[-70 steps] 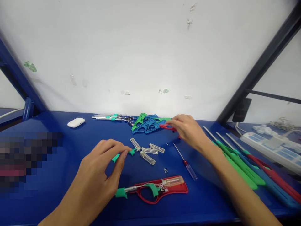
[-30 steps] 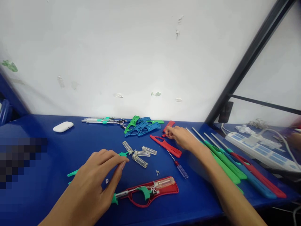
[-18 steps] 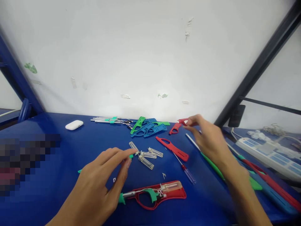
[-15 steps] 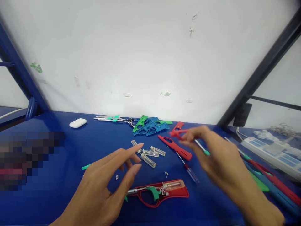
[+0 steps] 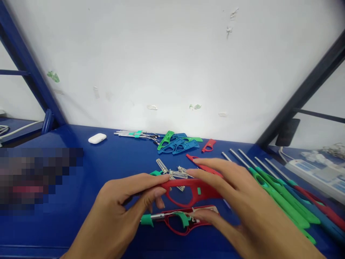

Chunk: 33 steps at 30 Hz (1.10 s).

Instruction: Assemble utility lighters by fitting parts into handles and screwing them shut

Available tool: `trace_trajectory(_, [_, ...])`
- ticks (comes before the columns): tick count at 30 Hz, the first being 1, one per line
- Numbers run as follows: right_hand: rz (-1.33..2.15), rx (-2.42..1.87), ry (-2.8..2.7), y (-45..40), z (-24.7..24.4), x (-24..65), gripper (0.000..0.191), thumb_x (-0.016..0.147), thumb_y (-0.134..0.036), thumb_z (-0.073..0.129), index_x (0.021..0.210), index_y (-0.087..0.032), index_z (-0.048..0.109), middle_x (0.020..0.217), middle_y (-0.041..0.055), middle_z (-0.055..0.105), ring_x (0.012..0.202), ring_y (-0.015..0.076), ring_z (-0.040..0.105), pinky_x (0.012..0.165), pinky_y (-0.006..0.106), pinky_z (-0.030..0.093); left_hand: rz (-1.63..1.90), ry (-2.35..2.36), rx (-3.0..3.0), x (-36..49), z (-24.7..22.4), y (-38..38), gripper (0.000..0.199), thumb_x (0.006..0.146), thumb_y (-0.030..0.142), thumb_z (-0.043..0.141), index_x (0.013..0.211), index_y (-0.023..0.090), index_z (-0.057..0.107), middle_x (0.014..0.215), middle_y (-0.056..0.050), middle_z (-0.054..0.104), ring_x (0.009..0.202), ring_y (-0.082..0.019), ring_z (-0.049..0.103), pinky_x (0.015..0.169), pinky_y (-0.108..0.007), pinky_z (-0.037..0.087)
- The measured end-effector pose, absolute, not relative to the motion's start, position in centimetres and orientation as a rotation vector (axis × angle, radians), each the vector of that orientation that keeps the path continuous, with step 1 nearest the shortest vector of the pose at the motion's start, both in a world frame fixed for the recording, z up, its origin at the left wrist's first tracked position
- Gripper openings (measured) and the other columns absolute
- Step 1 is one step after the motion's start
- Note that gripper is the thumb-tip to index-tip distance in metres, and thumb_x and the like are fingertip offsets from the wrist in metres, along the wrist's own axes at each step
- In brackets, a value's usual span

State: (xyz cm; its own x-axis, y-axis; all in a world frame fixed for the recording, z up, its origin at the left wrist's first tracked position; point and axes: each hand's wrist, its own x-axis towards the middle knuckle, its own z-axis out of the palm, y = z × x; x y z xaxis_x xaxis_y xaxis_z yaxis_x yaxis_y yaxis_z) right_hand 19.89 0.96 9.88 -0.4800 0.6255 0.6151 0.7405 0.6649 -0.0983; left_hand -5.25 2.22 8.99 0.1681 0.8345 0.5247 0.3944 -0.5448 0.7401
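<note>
My left hand [image 5: 126,207] pinches the narrow left end of a red lighter shell half [image 5: 207,190], thumb against index finger. Around the shell's wider right end is my right hand [image 5: 237,201], fingers spread above it and thumb apart below. Whether those fingers touch the shell is hard to see. Just under it on the table lies an open red lighter half [image 5: 176,233], fitted with a metal tube, a white wire and a green trigger [image 5: 183,218]. My right thumb partly covers its clear fuel tank [image 5: 212,208]. Behind the held shell are several loose clear tanks [image 5: 161,166].
Blue and green shell halves [image 5: 179,145] are piled near the wall, beside metal tubes with wires [image 5: 134,134]. One red half [image 5: 208,145] lies right of them. Several long lighters [image 5: 280,198] lie at right, near a white power strip [image 5: 318,174]. A white case [image 5: 97,138] sits left.
The red shell half has come from the right to the middle, above the open lighter. My left hand has closed on its narrow end, while my right hand's fingers have spread.
</note>
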Motion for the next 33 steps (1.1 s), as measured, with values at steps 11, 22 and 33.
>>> trace_trajectory(11, [0.217,-1.265,-2.258,-0.1,3.5,23.0,0.035,0.103,-0.053,0.065,0.136,-0.043,0.064,0.126,-0.0019,0.078,0.113,0.0261,0.076,0.098,0.038,0.066,1.115,1.211,2.442,-6.0,3.1,2.5,0.025,0.108,0.037,0.058,0.105,0.032,0.082,0.097,0.001,0.083,0.087,-0.017,0.079,0.078,-0.023,0.065])
trace_trajectory(22, [0.360,-1.239,-2.291,-0.1,1.7,22.7,0.036,0.105,-0.039,0.064,0.141,-0.042,0.064,0.124,0.0033,0.072,0.115,0.0263,0.070,0.103,0.042,0.063,0.912,1.273,2.610,-6.2,2.5,1.4,0.027,0.108,0.031,0.055,0.111,0.035,0.082,0.099,0.000,0.079,0.088,-0.020,0.074,0.083,-0.029,0.065])
trace_trajectory(33, [0.513,-1.361,-2.325,-0.5,1.6,22.7,0.037,0.111,-0.043,0.055,0.147,-0.047,0.058,0.135,-0.0014,0.065,0.126,0.0205,0.063,0.119,0.045,0.051,0.778,1.342,2.638,-6.7,1.4,1.1,0.026,0.110,0.034,0.053,0.115,0.033,0.079,0.105,0.002,0.075,0.094,-0.017,0.073,0.090,-0.028,0.062])
